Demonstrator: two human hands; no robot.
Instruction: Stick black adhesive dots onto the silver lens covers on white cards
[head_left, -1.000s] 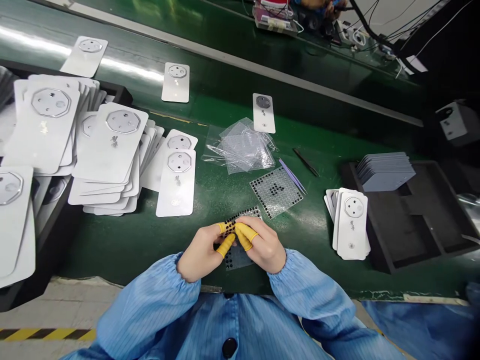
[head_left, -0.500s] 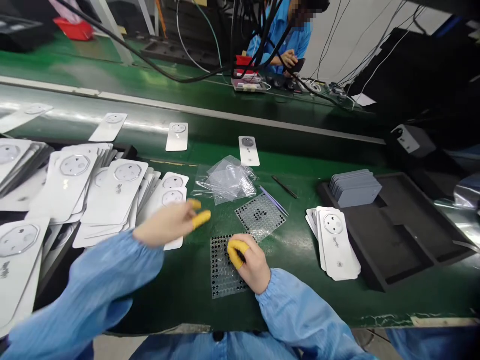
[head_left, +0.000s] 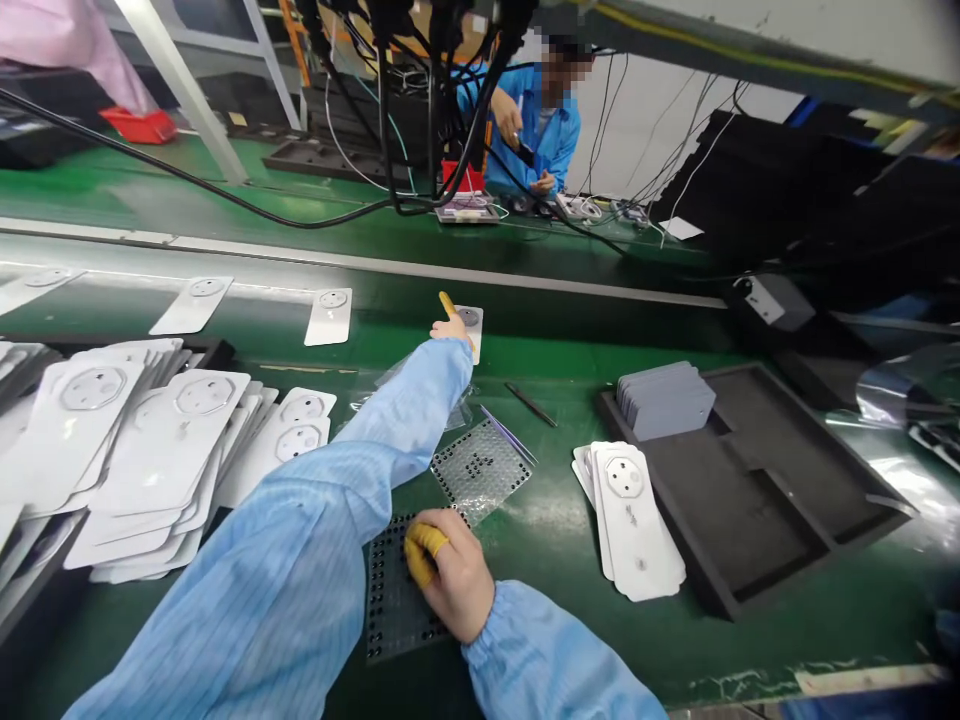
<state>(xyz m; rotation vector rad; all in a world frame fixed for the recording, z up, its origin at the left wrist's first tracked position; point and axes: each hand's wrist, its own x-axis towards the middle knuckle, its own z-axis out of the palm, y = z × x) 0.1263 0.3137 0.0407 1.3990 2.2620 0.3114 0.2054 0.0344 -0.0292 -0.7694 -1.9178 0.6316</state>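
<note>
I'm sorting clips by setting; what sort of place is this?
Probably a factory assembly line: stacked white panels, a dark partitioned tray and a co-worker in blue workwear across the green bench.

Dotted sheet (head_left: 397,612), clear plastic — matt tray (head_left: 739,520), cloth sleeve (head_left: 307,540).

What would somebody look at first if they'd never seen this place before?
Probably the long blue left sleeve stretching across the green table, with the left hand right by a far white panel. Then maybe the bright yellow finger covers on the right hand, over a black-dotted sheet. Big piles of white panels crowd the picture's left side.
</note>
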